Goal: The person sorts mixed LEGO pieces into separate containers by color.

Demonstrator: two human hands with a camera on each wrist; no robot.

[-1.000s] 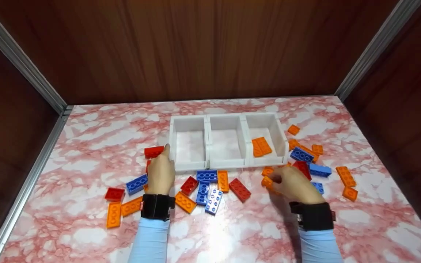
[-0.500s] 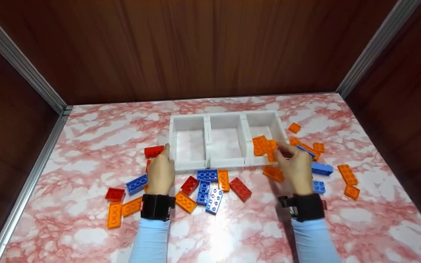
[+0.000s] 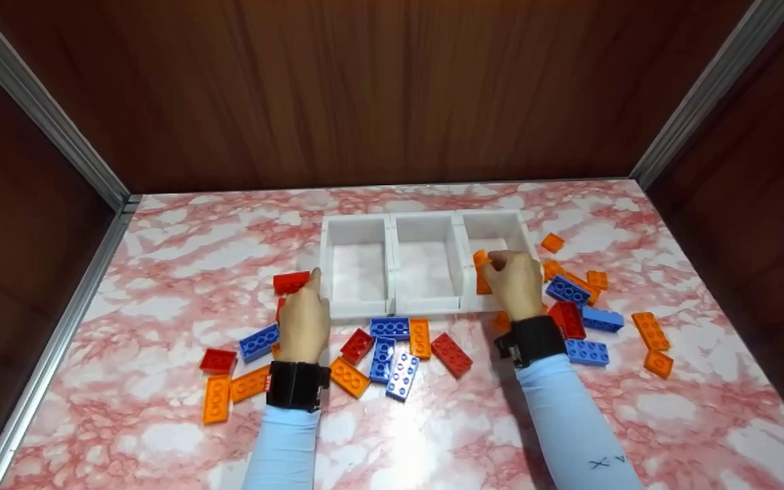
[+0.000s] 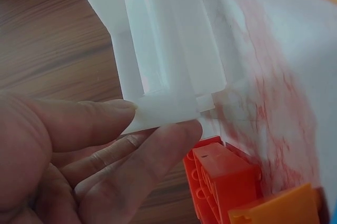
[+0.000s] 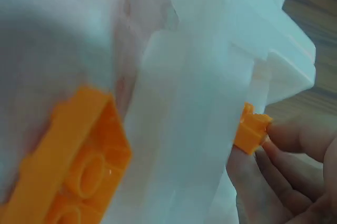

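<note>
A white three-compartment tray (image 3: 390,262) lies at the middle of the table. My left hand (image 3: 303,327) is at its left side; in the left wrist view the thumb and a finger pinch the tray's wall (image 4: 163,109). My right hand (image 3: 518,284) is over the right compartment. Between its thumb and fingers, the right wrist view shows a small part of an orange toy brick (image 5: 253,132), the rest hidden. Orange bricks (image 3: 482,279) show in that compartment, partly covered by the hand. A red brick (image 3: 290,282) lies beside my left fingers.
Blue bricks (image 3: 383,358), red bricks (image 3: 451,354) and orange bricks (image 3: 350,378) lie loose in front of the tray. More sit to its right, among them a light blue brick (image 3: 601,319). Brown wood-grain panels (image 3: 392,95) wall the table at the back and sides.
My right hand picked up an orange brick in front of the tray, lifted it over the front wall and moved it into the right compartment. My left hand stays at the tray's left side.
</note>
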